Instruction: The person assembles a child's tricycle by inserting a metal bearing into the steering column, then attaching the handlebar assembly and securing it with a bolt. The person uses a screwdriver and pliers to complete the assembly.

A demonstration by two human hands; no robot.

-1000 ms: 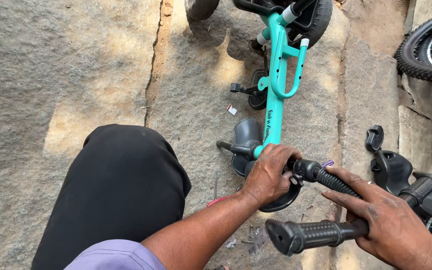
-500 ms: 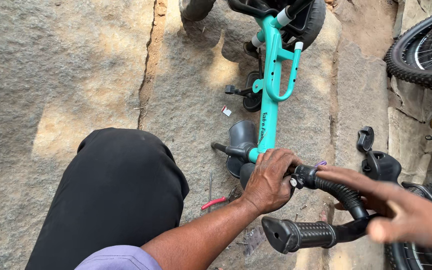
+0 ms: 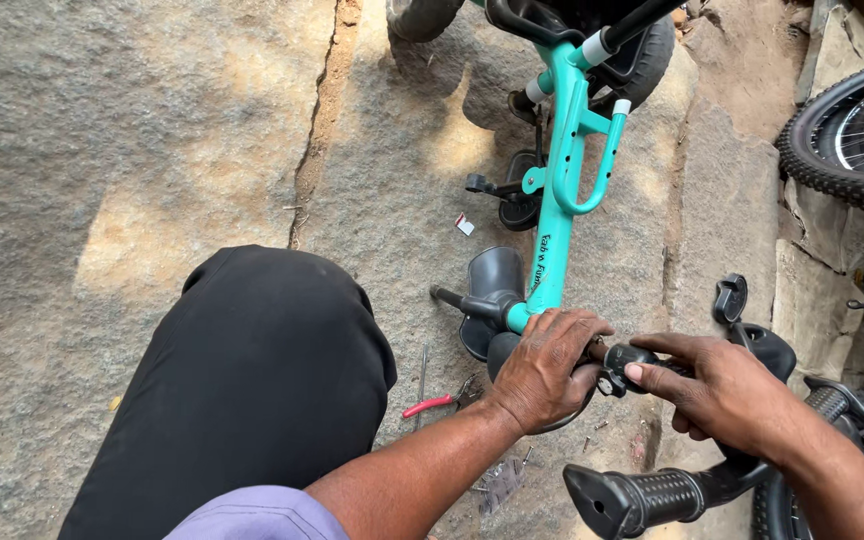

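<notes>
A: Left hand (image 3: 549, 368) closed round the stem clamp, as before. Right hand (image 3: 722, 392) has left the grip (image 3: 652, 497); its fingertips now pinch the black clamp piece (image 3: 630, 357) beside the left.

B: Bike?

A: Teal frame (image 3: 555, 245) lies on the stone, handlebar nearest me. I judge work has shifted to the clamp.

red-handled pliers (image 3: 430, 404) on cracked stone floor (image 3: 132, 150), black knobby bicycle tyre (image 3: 837, 150) at right, small screws (image 3: 592, 432) near pliers

One teal bike (image 3: 562, 200), two hands, one pliers (image 3: 442, 402).
</notes>
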